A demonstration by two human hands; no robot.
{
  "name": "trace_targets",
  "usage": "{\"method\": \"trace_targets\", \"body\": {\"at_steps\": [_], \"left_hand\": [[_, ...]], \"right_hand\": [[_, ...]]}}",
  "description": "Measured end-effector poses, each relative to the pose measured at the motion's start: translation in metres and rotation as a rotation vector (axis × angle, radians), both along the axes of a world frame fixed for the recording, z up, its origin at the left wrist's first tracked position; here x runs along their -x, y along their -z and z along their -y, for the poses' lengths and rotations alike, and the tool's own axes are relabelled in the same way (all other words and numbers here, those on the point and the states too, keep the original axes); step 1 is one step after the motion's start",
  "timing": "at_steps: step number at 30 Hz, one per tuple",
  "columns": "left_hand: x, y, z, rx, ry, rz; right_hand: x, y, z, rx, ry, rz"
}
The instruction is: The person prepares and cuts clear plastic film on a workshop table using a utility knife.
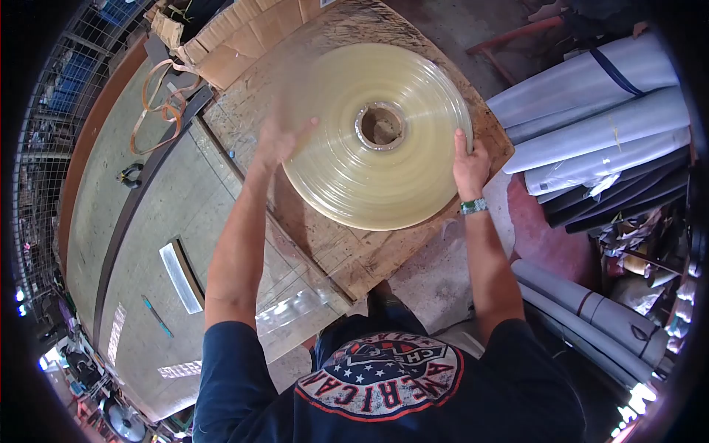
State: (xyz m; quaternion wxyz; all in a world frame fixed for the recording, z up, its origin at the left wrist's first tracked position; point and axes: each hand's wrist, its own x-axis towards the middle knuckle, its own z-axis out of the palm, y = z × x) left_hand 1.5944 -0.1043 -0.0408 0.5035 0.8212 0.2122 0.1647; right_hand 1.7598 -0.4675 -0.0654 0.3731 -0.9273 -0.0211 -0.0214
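A large roll of clear, yellowish plastic film (332, 173) lies flat on a worn wooden board, its round core (381, 127) facing up. My right hand (471, 166) grips the roll's right rim, with the thumb on top and the other fingers partly hidden at the edge. At the upper left rim is my left hand (278, 145), its thumb pointing over the film. Motion blurs the left fingers, so their grip cannot be made out.
The wooden board (354, 258) adjoins a greenish work table (221, 221) holding pliers (130, 176), a curved metal-faced piece (182, 277), a teal pen-like tool (157, 317) and looped strapping (159, 107). A cardboard box (247, 37) stands behind. Wrapped rolls (591, 136) are stacked at right.
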Motion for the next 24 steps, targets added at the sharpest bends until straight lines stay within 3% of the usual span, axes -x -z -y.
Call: {"method": "trace_targets", "body": {"at_steps": [7, 9, 11, 13, 16, 20, 23, 24], "left_hand": [[-0.028, -0.004, -0.029, -0.047, 0.160, -0.076], [-0.024, -0.020, -0.009, 0.230, -0.014, 0.064], [-0.009, -0.026, 0.006, 0.158, -0.137, 0.094], [0.028, -0.027, 0.013, -0.266, -0.215, 0.015], [0.127, -0.059, 0.078, -0.332, -0.160, -0.085], [0.281, -0.051, 0.163, -0.511, -0.214, -0.265], [0.346, -0.030, 0.194, -0.560, -0.329, -0.396], [0.371, -0.032, 0.198, -0.567, -0.391, -0.457]], "right_hand": [[0.033, 0.013, -0.001, -0.099, 0.128, 0.082], [0.032, 0.006, 0.003, -0.209, 0.099, -0.003], [0.015, 0.016, 0.025, -0.316, 0.017, -0.183], [0.008, 0.005, 0.052, -0.407, -0.094, -0.458], [0.013, -0.015, 0.061, -0.474, -0.086, -0.530], [0.012, -0.017, 0.074, -0.440, -0.084, -0.458], [0.000, 0.000, 0.091, -0.427, -0.144, -0.405], [-0.025, 0.041, 0.109, -0.327, -0.269, -0.168]]}}
